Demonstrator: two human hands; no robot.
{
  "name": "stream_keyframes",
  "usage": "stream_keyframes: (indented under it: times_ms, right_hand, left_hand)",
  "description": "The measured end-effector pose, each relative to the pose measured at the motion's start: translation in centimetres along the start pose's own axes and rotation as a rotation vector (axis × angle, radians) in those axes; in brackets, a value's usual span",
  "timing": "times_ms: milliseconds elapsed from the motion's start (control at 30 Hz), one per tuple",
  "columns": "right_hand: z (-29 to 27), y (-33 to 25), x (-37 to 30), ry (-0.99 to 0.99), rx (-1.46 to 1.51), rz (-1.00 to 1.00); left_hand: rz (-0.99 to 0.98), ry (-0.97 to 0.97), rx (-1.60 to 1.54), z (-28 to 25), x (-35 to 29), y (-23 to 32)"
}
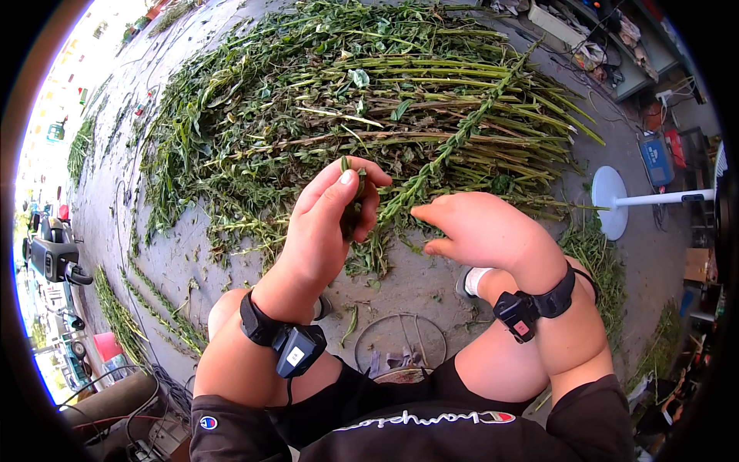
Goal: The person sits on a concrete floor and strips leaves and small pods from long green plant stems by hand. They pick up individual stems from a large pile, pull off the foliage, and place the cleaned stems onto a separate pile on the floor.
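A seated person in a dark shirt works at a broad heap of cut green plants (254,131) spread over a grey floor (385,304), its bare stalk ends fanned toward the right. The left hand (319,208) is curled closed around a few dark green pieces (352,215), thumb pressed on top. Just to its right, the right hand (493,231) is loosely open, fingertips pointing left and thumb parted from them, with nothing seen in its grasp. A leafy green stalk (462,131) slants across the heap from far right to the gap between the hands; whether either hand touches its near end cannot be told. Black strapped devices (300,350) sit on both forearms. To the right stand a white stand with a round base (610,202) and a blue box (657,160); at far left, a dark scooter (52,250) is parked.
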State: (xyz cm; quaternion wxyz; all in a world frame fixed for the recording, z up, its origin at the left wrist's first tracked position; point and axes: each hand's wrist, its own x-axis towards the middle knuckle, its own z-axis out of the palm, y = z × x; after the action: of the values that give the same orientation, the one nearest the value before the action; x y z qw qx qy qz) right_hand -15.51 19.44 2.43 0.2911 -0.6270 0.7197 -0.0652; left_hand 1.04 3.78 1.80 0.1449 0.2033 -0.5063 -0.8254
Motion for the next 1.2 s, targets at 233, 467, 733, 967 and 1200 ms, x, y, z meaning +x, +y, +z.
stream_keyframes:
  times_ms: [233, 467, 733, 967, 1200]
  right_hand:
    - [0.2, -2.1, 1.4, 0.768, 0.63, -0.265]
    - [-0.5, -3.4, 1.9, 0.816, 0.565, -0.35]
    - [-1.2, -2.2, 1.8, 0.799, 0.38, -0.35]
    - [-0.5, -2.9, 2.3, 0.915, 0.299, -0.395]
    - [-0.2, -2.9, 2.5, 0.98, 0.268, -0.425]
  left_hand:
    - [-0.004, -0.066, 0.076, 0.5, -0.1, -0.4]
    - [-0.081, -0.159, 0.127, 0.9, -0.9, -0.8]
    - [-0.099, -0.062, 0.207, 1.4, -0.7, -0.4]
    - [-0.06, -0.045, 0.204, 1.1, -0.6, -0.7]
    - [-0.054, -0.051, 0.129, 0.9, -0.6, -0.8]
